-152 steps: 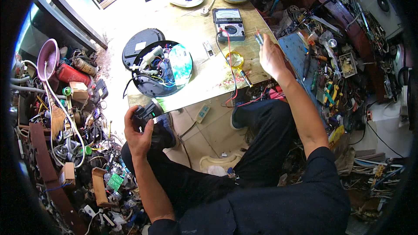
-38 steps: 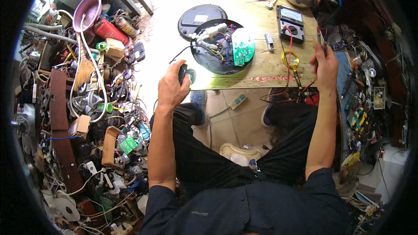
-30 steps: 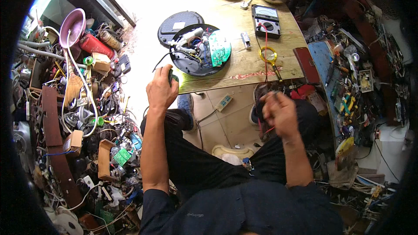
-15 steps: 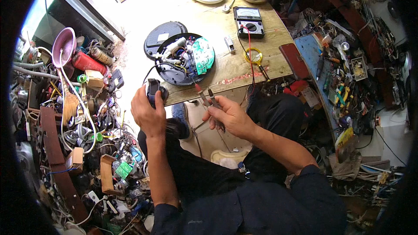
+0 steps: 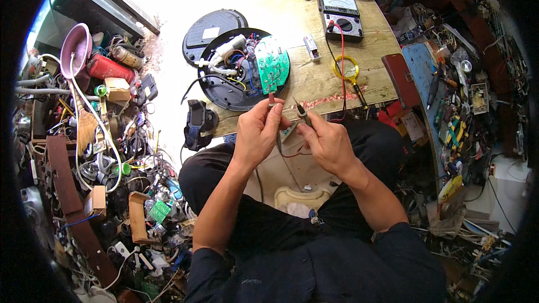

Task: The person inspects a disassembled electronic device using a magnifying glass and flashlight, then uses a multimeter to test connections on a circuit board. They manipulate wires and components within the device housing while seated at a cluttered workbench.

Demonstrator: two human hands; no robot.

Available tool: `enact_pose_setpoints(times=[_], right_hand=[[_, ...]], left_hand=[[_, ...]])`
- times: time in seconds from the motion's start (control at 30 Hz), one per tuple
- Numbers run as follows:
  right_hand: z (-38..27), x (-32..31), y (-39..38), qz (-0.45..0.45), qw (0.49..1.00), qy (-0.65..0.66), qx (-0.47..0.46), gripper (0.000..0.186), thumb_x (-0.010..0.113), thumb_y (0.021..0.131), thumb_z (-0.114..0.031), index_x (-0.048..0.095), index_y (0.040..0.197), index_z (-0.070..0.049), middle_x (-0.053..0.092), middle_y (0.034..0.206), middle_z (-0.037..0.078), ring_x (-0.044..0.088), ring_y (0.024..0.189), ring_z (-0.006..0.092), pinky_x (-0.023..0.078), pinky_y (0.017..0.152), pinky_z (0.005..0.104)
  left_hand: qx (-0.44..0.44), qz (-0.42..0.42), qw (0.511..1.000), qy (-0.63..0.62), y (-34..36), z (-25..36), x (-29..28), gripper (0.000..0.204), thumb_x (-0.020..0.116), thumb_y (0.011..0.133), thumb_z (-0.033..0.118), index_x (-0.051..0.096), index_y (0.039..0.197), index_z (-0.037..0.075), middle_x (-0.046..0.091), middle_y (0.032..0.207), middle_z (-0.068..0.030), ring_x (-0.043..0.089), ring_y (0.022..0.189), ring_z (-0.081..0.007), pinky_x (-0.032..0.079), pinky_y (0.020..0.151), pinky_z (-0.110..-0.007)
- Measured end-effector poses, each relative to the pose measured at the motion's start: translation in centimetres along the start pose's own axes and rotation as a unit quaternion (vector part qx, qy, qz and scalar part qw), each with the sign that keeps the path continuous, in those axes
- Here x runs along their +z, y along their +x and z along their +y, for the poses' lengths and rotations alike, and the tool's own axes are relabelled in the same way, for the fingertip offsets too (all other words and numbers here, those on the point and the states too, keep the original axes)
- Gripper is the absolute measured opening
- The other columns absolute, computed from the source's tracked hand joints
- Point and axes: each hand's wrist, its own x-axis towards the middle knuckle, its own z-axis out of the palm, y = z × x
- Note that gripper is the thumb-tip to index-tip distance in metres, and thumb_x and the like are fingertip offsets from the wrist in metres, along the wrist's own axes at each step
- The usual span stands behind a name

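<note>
My left hand (image 5: 257,134) is closed on a red test probe (image 5: 272,100), its tip end pointing up over the table's front edge. Close beside it, my right hand (image 5: 331,145) grips a black test probe (image 5: 302,112) between thumb and fingers. Beyond them lies an opened round black appliance (image 5: 224,96), with a green circuit board (image 5: 273,62), wires and pale tubing inside. An analog multimeter (image 5: 342,22) rests farther right, and a red lead (image 5: 343,50) runs from it toward the front edge.
On the wooden table (image 5: 269,17) are a round black cover (image 5: 208,28), a yellow-rimmed magnifying glass (image 5: 347,69) and a small boxy part (image 5: 311,47). A dark strapped device (image 5: 199,125) sits at the front left corner. Clutter (image 5: 151,191) fills the left; tools crowd a blue board (image 5: 421,73).
My left hand has left the dark strapped device and moved right to take the red probe. Both probes were in my right hand before; now it keeps the black one. The view has shifted slightly.
</note>
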Motion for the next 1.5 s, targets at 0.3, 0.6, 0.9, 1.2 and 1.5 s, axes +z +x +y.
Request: enact_pose_setpoints(times=[0.3, 0.6, 0.9, 1.2, 1.5], right_hand=[[-0.3, -0.5, 0.8, 0.026, 1.0, 0.004, -0.01, 0.032, 0.068, 0.104, -0.02, 0.065, 0.129, 0.0, 0.072, 0.085, 0.026, 0.074, 0.083, 0.0455, 0.057, 0.068, 0.0507], [-0.3, 0.0, 1.5, 0.003, 1.0, 0.026, 0.013, 0.033, 0.065, 0.105, -0.021, 0.065, 0.13, 0.0, 0.07, 0.08, 0.026, 0.073, 0.079, 0.0462, 0.056, 0.066, 0.0513], [-0.2, 0.0, 1.2, -0.022, 0.999, 0.038, 0.017, 0.031, 0.065, 0.105, -0.027, 0.067, 0.126, -0.004, 0.073, 0.087, 0.026, 0.072, 0.084, 0.0479, 0.056, 0.07, 0.0546], [-0.1, -1.9, 1.2, -0.052, 0.988, 0.143, 0.02, 0.035, 0.066, 0.106, -0.027, 0.068, 0.129, 0.0, 0.074, 0.093, 0.027, 0.075, 0.086, 0.043, 0.059, 0.074, 0.0461], [0.3, -2.4, 0.9, -0.044, 0.991, 0.128, 0.002, 0.032, 0.064, 0.107, -0.025, 0.068, 0.129, -0.001, 0.072, 0.083, 0.022, 0.075, 0.076, 0.0378, 0.057, 0.068, 0.0445]], left_hand=[[0.043, -0.066, 0.995, 0.066, 1.4, -0.5, -0.3, 0.028, 0.055, 0.11, 0.012, 0.068, 0.13, -0.002, 0.056, 0.067, 0.0037, 0.055, 0.062, -0.0042, 0.044, 0.056, -0.024], [0.115, -0.008, 0.988, 0.104, 1.9, -0.9, -0.1, 0.027, 0.067, 0.107, 0.021, 0.075, 0.099, -0.003, 0.06, 0.064, -0.0089, 0.056, 0.054, -0.0152, 0.046, 0.054, -0.032], [0.109, 0.027, 0.988, 0.108, 2.2, -1.5, 0.3, 0.045, 0.069, 0.105, 0.019, 0.059, 0.066, -0.002, 0.044, 0.053, -0.0089, 0.039, 0.047, -0.0137, 0.035, 0.047, -0.036], [0.041, -0.01, 0.999, 0.026, 2.1, -0.8, 0.2, 0.049, 0.062, 0.11, 0.023, 0.062, 0.066, 0.001, 0.049, 0.052, 0.0031, 0.043, 0.048, -0.0044, 0.033, 0.045, -0.029], [0.062, -0.034, 0.996, 0.047, 2.2, -0.4, 1.0, 0.049, 0.062, 0.11, 0.022, 0.063, 0.065, 0.002, 0.049, 0.05, 0.0021, 0.044, 0.047, -0.0058, 0.033, 0.046, -0.029]])
